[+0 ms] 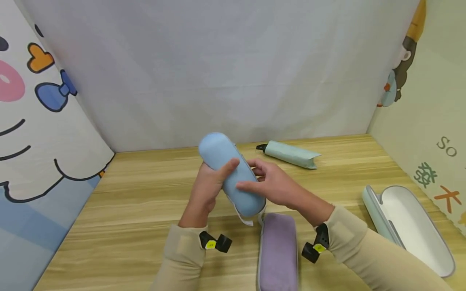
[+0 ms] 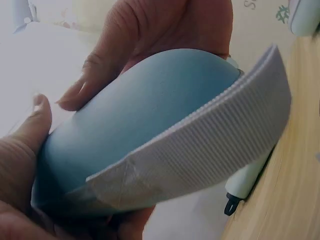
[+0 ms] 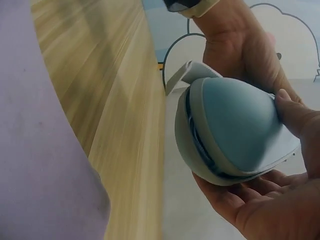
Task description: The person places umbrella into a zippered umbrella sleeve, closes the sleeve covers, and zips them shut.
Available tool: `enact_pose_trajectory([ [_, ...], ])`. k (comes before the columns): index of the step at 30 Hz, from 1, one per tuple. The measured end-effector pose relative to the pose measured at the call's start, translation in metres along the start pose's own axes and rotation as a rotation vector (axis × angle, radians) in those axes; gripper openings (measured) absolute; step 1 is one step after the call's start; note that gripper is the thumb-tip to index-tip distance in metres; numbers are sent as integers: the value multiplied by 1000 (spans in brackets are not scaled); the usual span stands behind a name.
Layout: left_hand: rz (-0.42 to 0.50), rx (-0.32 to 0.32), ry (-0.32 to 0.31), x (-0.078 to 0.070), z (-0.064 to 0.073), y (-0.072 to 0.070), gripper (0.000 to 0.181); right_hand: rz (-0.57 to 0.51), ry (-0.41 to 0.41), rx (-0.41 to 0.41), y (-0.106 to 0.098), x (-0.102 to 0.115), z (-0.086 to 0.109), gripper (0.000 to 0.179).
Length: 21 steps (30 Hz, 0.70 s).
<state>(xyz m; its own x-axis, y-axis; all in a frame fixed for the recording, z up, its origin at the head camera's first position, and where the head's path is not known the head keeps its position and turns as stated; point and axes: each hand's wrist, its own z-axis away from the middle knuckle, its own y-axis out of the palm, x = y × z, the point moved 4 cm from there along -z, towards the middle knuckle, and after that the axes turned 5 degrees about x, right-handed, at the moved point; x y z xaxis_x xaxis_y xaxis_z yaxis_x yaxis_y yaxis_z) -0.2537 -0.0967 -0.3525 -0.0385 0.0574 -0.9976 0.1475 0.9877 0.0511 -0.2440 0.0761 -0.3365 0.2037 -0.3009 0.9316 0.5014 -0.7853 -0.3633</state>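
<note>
Both hands hold a light blue hard-shell zip case point(image 1: 233, 178) up over the table, its long body tilted. My left hand point(image 1: 209, 184) grips the far left side, thumb across the top. At the near right side, my right hand point(image 1: 273, 182) has its thumb on the lid and its fingers curled beneath. A pale fabric strap point(image 2: 200, 135) hangs loose from the case's near end, large in the left wrist view. From the right wrist, a slit along the zip seam point(image 3: 197, 135) shows dark blue inside. The left hand's fingers are mostly hidden behind the case.
A purple case point(image 1: 278, 250) lies on the wooden table point(image 1: 145, 194) just below the hands. Behind them is a folded pale green umbrella point(image 1: 291, 153) with a black end. An open pale green case point(image 1: 415, 226) with a white inside lies at the right, beside the right forearm.
</note>
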Motion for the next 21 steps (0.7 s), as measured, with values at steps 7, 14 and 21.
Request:
enact_pose_trajectory([
  [7, 13, 109, 14, 0, -1, 6, 87, -160, -7, 35, -8, -6, 2, 57],
  [14, -156, 100, 102, -7, 3, 11, 84, 28, -44, -32, -27, 7, 4, 72],
  [21, -507, 37, 256, -24, 12, 15, 82, 320, -399, -293, -40, 54, 8, 55],
])
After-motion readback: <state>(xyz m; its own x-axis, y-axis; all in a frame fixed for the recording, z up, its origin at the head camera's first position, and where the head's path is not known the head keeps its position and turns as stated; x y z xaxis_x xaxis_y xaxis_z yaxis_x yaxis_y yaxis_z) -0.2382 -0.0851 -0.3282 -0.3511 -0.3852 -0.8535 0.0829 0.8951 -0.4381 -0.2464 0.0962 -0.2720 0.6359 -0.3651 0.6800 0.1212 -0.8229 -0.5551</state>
